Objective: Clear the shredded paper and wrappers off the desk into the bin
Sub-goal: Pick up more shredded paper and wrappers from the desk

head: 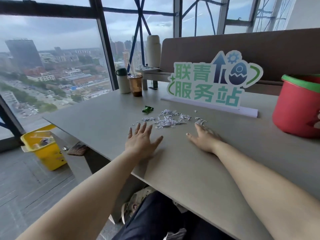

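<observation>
While left hand [142,142] and right hand [203,138] lie open, empty, one shredded paper scatter [167,119], one green wrapper [147,109], one yellow bin [50,154]

The left grip [142,141] lies flat on the grey bench [103,122], fingers spread just short of the shredded paper [168,119], the right grip [204,137] touches the paper's right edge, a green wrapper [148,109] lies beyond, a red bucket [297,108] stands at the right, and a yellow bin [45,148] stands on the floor at the left.

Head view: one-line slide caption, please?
Left hand and right hand lie open on the desk beside shredded paper, a green wrapper beyond.
</observation>
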Motion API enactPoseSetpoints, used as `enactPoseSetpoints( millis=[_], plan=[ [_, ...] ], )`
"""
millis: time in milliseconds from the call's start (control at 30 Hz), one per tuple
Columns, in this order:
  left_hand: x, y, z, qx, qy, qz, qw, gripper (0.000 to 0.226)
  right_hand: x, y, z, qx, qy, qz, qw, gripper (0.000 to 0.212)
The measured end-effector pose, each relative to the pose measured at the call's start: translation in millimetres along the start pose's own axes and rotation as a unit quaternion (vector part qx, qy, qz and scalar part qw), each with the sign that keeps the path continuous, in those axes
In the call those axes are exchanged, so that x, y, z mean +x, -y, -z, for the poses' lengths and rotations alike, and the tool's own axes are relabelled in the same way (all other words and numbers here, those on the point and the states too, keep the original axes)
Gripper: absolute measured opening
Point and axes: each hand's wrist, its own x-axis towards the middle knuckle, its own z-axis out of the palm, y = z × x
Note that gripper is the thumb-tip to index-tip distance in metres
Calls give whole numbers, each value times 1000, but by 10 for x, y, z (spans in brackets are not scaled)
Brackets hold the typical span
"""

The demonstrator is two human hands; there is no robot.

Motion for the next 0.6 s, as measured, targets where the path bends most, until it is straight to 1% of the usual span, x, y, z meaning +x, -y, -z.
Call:
enactPoseSetpoints(
  millis=[100, 167, 267, 400, 600],
  plan=[
    [-40, 126, 0, -17, 49, 52, 997, 90, -2, 58, -9, -2, -7, 6, 1000, 83],
    [5, 114, -13, -26, 66, 66, 995, 98, 26, 35, -12, 11, -21, 2, 1000, 90],
    [151, 57, -46, -22, 67, 71, 995, 105, 89, -13, -37, 18, -31, -15, 999, 105],
    [374, 38, -87, -23, 70, 69, 995, 108, 289, -69, -60, 12, -32, -53, 998, 121],
    [773, 38, -186, -22, 78, 53, 995, 113, 676, -96, -46, -3, -32, -38, 999, 124]
  ],
)
